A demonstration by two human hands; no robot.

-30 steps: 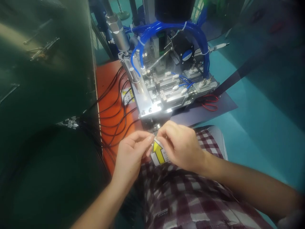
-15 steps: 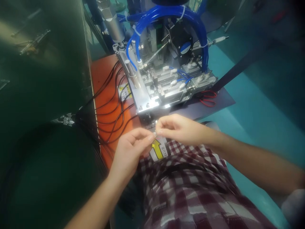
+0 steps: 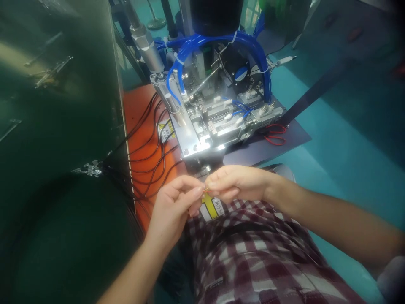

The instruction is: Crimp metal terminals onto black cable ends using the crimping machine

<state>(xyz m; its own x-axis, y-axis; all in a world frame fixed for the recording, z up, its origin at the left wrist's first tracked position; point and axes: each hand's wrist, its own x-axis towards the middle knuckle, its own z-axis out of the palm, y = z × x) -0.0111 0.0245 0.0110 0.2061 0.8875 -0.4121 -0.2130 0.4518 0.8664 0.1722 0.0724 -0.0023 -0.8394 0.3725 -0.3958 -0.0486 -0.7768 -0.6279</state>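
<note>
My left hand (image 3: 177,200) pinches thin coloured wires (image 3: 207,190) between thumb and forefinger. From the other side my right hand (image 3: 236,182) comes up to the same wires, its fingertips closed on them and nearly touching the left fingertips. The wire ends look red and yellow; finer detail is too small to tell. Both hands are just in front of the metal machine (image 3: 215,122), above a white label with a yellow arrow (image 3: 211,207).
Black cables (image 3: 152,158) cross the orange surface (image 3: 136,105) to a bundle with metal ends (image 3: 91,168) on the dark green surface at left. Blue tubes (image 3: 218,39) arch over the machine. A red wire loop (image 3: 275,137) lies at its right side.
The view has shifted, so the machine and hands appear slightly lower. My right hand has turned, with its fingers more closed, and red and yellow wire ends now show between the hands.
</note>
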